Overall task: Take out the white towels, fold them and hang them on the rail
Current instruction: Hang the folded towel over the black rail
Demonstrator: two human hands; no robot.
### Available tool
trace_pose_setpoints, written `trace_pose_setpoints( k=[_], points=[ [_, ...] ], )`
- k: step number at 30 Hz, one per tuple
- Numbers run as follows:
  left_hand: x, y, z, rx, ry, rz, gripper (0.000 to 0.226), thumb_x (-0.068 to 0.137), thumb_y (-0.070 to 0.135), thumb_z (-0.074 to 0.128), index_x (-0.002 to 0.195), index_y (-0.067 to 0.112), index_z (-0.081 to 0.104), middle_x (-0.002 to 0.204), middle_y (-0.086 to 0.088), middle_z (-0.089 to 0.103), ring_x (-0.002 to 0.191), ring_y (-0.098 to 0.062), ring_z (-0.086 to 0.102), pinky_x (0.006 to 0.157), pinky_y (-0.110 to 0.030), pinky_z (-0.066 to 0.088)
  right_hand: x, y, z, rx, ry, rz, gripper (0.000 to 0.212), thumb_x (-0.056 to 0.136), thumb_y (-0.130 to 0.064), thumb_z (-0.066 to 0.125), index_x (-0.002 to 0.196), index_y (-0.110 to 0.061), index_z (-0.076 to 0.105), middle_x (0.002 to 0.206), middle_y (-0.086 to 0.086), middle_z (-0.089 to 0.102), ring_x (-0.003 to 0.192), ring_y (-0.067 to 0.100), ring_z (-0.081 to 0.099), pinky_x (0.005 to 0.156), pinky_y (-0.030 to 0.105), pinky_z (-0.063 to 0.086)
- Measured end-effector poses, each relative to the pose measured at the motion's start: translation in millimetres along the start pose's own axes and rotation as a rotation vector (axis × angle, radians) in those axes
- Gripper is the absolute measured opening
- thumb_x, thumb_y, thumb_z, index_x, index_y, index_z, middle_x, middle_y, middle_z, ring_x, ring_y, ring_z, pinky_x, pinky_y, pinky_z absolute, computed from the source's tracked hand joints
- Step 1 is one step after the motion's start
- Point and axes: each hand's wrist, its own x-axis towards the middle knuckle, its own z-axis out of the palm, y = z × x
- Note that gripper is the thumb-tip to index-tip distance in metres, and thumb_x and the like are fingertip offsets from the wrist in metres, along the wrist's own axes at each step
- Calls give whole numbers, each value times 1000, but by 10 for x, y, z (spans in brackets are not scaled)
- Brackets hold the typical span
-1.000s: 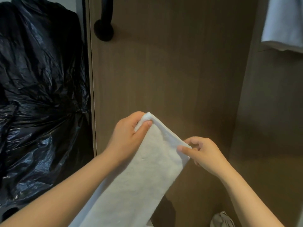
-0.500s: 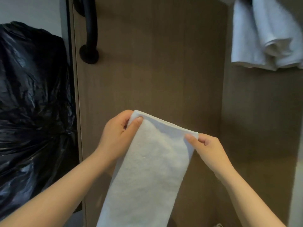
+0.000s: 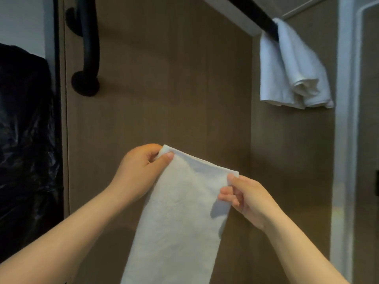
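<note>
Towel (image 3: pixel 180 212), white and folded to a narrow strip, is being held up in front of a brown panel (image 3: pixel 174 78), low in the middle of the view.

Its upper left corner is being pinched by the left hand (image 3: pixel 141 169). The thumb is being pressed on the near face and the fingers are being curled round behind.

Its upper right corner is being gripped by the right hand (image 3: pixel 244 197), with thumb and curled fingers closed on the edge.

The top edge is being stretched between the two hands and is sloping down to the right. The rest of the strip is being left to hang straight down. Its lower end is being cut off by the bottom of the view.

Rail (image 3: pixel 252 13), black, is being seen at upper right. A second towel (image 3: pixel 291 68), also white, is being carried on it, draped over and bunched, with a rolled fold at its lower right.

The held towel is being held well below and left of the rail, apart from both the rail and the second towel.

Handle (image 3: pixel 88 48), black and upright, is being shown fixed at the panel's upper left. Bag (image 3: pixel 24 140), black crinkled plastic, is being shown at far left, just beside the panel's edge. Frame (image 3: pixel 346 140), white, is being shown at far right.
</note>
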Motion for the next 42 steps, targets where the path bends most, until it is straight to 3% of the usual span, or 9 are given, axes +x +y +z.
trace_pose_setpoints(
  k=[4,9,15,19,25,31,34,37,42],
  points=[
    [124,-86,101,-120,-30,-56,36,95,30,57,81,-3,61,43,-4,54,35,-13,48,48,-26,39,-23,-50,10,-33,135,-157,34,100,-34,50,104,-3,64,84,11,76,76,23,74,55,18,54],
    [312,-19,389,-360,-79,-59,24,96,24,58,86,3,66,53,-16,60,37,-15,58,39,-20,42,-83,-166,-129,-87,304,-317,27,98,-34,52,104,-11,65,86,4,77,78,21,75,56,19,55],
    [376,231,702,-441,-94,-22,27,96,25,58,86,0,64,58,-11,56,47,-22,67,39,-21,40,-207,-232,-482,-132,396,-490,22,100,-29,52,105,-13,65,88,6,77,81,21,75,57,20,55],
    [401,565,950,-370,-82,-1,30,96,26,55,80,1,62,43,-8,57,30,-13,48,37,-17,35,-248,-319,-861,-147,407,-568,20,99,-28,52,104,-14,64,91,4,77,85,20,74,66,26,58],
    [447,1126,1381,-398,-56,-40,30,97,25,56,83,-1,62,53,-18,64,33,-13,53,37,-17,37,-194,-471,-1549,-187,343,-642,18,97,-31,54,107,-21,65,96,0,76,89,16,74,71,27,59],
    [475,1446,1563,-372,57,-58,28,97,24,57,78,5,63,55,-12,66,48,-22,68,38,-18,42,45,-680,-1955,-224,214,-698,13,98,-27,57,108,-27,66,98,-1,75,92,15,73,78,34,59],
    [495,1515,1489,-331,88,-53,30,97,26,57,77,4,61,57,-13,66,50,-23,69,40,-20,45,189,-766,-1948,-196,152,-725,14,97,-26,57,108,-26,65,94,-1,76,89,15,73,79,38,59],
    [536,1547,1305,-320,148,-36,28,97,25,58,74,9,60,53,-1,59,57,-29,71,40,-23,47,336,-871,-1804,-163,92,-774,11,97,-23,58,105,-24,66,90,-2,77,86,15,74,78,40,59],
    [636,1570,945,-276,254,29,26,97,24,58,83,3,64,59,1,63,60,-27,73,41,-21,50,552,-1056,-1404,-136,28,-910,14,95,-22,61,107,-27,66,92,-5,76,88,12,73,78,35,58]
  ],
)
